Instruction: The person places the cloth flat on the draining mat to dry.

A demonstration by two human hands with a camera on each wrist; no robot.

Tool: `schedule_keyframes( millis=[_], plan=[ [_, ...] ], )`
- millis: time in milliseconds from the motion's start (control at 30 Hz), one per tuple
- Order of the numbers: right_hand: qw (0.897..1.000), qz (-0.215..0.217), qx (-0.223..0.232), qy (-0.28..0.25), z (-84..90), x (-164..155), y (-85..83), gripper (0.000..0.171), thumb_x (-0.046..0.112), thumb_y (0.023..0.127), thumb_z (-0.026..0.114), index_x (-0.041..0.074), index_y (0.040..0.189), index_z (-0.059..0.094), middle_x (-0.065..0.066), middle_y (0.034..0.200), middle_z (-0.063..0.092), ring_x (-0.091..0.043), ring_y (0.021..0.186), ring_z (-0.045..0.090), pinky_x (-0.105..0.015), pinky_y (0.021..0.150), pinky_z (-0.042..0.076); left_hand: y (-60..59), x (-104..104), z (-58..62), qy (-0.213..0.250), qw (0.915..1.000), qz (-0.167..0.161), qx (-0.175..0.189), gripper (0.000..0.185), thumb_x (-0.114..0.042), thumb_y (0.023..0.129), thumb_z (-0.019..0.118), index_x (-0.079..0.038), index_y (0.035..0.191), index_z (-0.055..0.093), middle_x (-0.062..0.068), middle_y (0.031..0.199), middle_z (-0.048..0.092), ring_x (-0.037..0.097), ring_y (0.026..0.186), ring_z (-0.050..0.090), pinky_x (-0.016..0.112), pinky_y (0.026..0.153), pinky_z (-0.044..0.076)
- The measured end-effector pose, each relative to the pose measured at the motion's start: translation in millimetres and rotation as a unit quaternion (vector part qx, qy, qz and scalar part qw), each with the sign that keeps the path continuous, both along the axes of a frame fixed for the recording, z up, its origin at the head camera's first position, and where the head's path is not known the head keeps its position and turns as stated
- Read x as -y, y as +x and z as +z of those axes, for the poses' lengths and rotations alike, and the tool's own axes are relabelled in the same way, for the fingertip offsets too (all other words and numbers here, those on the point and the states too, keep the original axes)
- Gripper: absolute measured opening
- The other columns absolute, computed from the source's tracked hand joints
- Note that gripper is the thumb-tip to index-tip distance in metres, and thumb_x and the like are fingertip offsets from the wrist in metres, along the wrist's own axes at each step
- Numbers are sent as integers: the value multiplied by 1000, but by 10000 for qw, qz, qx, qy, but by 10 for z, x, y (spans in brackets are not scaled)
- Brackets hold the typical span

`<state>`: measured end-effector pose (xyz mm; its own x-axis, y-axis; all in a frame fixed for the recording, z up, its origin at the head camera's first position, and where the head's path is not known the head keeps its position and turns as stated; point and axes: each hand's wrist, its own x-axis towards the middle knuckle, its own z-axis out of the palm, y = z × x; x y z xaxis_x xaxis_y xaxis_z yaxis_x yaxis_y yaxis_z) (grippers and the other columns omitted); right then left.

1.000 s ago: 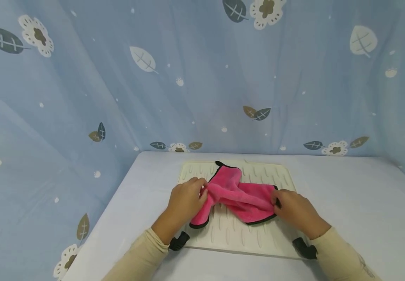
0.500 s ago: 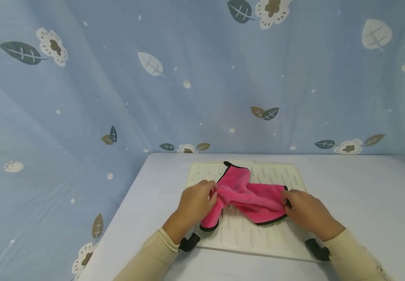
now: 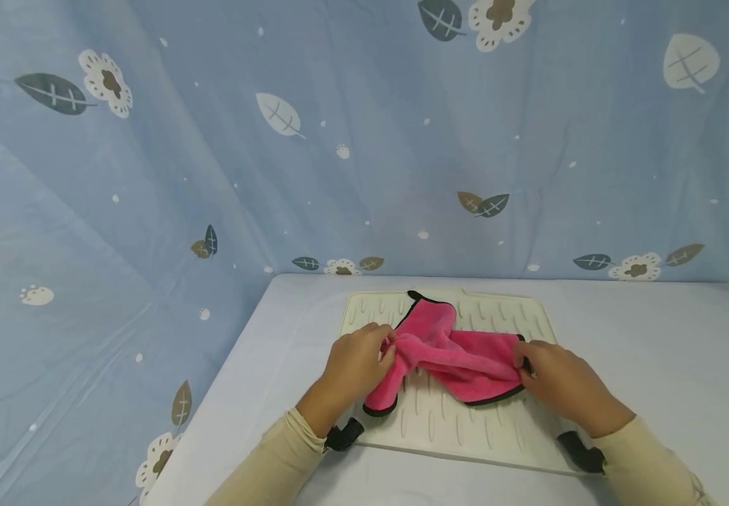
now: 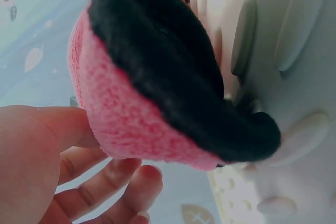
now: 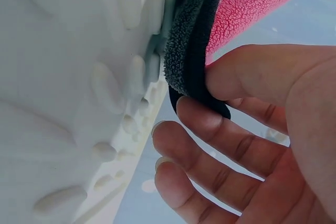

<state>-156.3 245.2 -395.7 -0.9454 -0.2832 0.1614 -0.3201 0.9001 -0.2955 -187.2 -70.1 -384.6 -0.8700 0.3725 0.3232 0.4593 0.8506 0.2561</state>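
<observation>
Both hands pinch the pink cloth (image 3: 449, 355) over the ridged mat (image 3: 465, 429): left hand (image 3: 355, 365), right hand (image 3: 560, 386); spreading it flat likely needs an outward pull

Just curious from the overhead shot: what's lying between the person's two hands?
In the head view, a bunched pink cloth spans from left hand to right hand, both pinching its edges, over a ribbed white mat.
</observation>
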Motion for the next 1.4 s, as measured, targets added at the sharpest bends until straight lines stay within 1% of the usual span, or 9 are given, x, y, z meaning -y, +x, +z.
schedule_keyframes(
  millis=[167, 333, 500, 667, 833, 933, 1033, 1267, 1400],
  plan=[
    [10000, 25, -86, 39, 38, -13, -2, 22, 0, 83, 72, 16, 79, 58, 5, 72, 51, -12, 68, 47, -30, 61, 42, -13, 12, 17, 24, 9999, 48, -135, 6, -20, 91, 71, -18, 97, 71, -6, 79, 63, 4, 58, 48, 21, 52, 38],
    [9999, -1, -156, 32, 62, -7, -1, 21, 0, 83, 71, 16, 79, 58, 5, 71, 50, -12, 67, 46, -29, 59, 40, -23, 30, 48, -34, 9996, 75, -284, 5, -20, 91, 71, -18, 96, 71, -7, 75, 59, 4, 56, 46, 21, 51, 36],
    [9998, 13, -220, -26, 31, 31, 23, 16, 1, 83, 71, 14, 84, 62, 5, 73, 52, -11, 67, 46, -29, 59, 41, -27, 42, 59, -95, 9991, 36, -419, 6, -18, 91, 71, -18, 97, 72, -6, 75, 59, 5, 56, 46, 22, 51, 36],
    [9998, 19, -191, -41, -8, 71, 41, 15, 1, 83, 72, 14, 86, 65, 5, 74, 53, -9, 67, 46, -28, 59, 43, -23, 38, 49, -223, 9989, 40, -410, 7, -20, 91, 70, -18, 98, 72, -5, 80, 64, 8, 59, 53, 25, 55, 42],
    [9998, 51, -167, -118, -30, 88, 31, 15, 1, 83, 71, 14, 86, 66, 5, 73, 51, -9, 66, 45, -25, 58, 40, -16, 29, 33, -358, 9982, 8, -485, 8, -22, 92, 70, -19, 98, 72, -4, 82, 66, 11, 63, 61, 29, 60, 48],
    [9998, 36, -87, -190, -49, 88, 34, 15, 0, 83, 71, 14, 87, 65, 5, 73, 51, -9, 66, 45, -24, 58, 39, -12, 27, 22, -316, 9982, -69, -498, 8, -22, 92, 70, -18, 98, 72, -4, 83, 66, 11, 64, 62, 29, 60, 49],
    [9996, 50, -47, -258, -67, 88, 31, 16, 0, 83, 71, 14, 87, 65, 5, 73, 50, -9, 67, 45, -23, 57, 38, -7, 33, 16, -257, 9986, -115, -454, 9, -21, 92, 70, -17, 99, 72, -3, 83, 66, 11, 63, 62, 29, 58, 50],
    [9992, 164, -153, -319, -65, 95, -9, 15, -1, 84, 70, 14, 88, 65, 5, 74, 52, -8, 67, 45, -23, 58, 39, -1, 75, 30, -301, 9990, -33, -324, 11, -22, 92, 70, -16, 101, 71, -3, 83, 66, 8, 62, 59, 25, 55, 46],
    [9993, 24, -226, -302, -45, 89, -8, 13, 0, 85, 67, 13, 88, 66, 4, 75, 53, -9, 67, 46, -24, 58, 40, -4, 101, 41, -491, 9985, -115, 232, 19, -27, 93, 68, -16, 108, 67, -6, 75, 60, 7, 58, 52, 25, 53, 41]
  ],
)
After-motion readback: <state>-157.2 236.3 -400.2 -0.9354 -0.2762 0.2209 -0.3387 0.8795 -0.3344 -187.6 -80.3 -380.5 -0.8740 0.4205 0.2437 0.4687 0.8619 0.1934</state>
